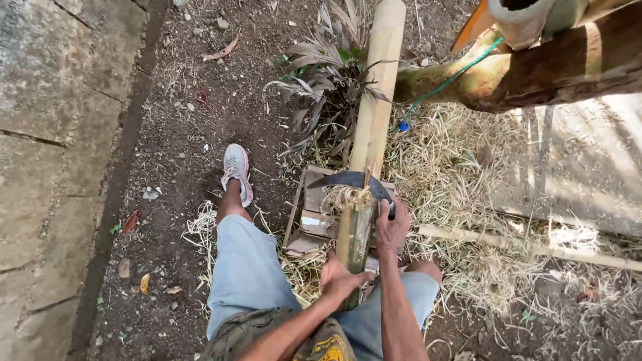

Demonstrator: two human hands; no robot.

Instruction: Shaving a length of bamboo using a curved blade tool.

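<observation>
Two hands work at the lower centre of the frame on a short upright bamboo piece (354, 230), which stands on a low wooden block (314, 200) set on the dirt among straw-like shavings (455, 174). The left hand (340, 275) has its fingers wrapped around the lower part of the bamboo, steadying it against the person's knees. The right hand (391, 227) is closed on the handle end of a dark curved blade (348, 179), whose edge sits across the top of the bamboo, where a thin sliver rises and pale curls hang. Judging from this, the step in hand is splitting or paring strips off the top end; the next move would call for a straight, controlled press of the blade down the grain while the lower hand stays well under the edge and holds the piece vertical. The bamboo looks greenish-yellow with a darker mottled skin, fibrous and frayed at its top. A longer pale bamboo pole (378, 87) lies behind it toward the upper centre, beside a dry-leaved plant (331, 73). A grey shoe (237, 170) rests on the soil at left, next to a concrete slab (53, 134).
</observation>
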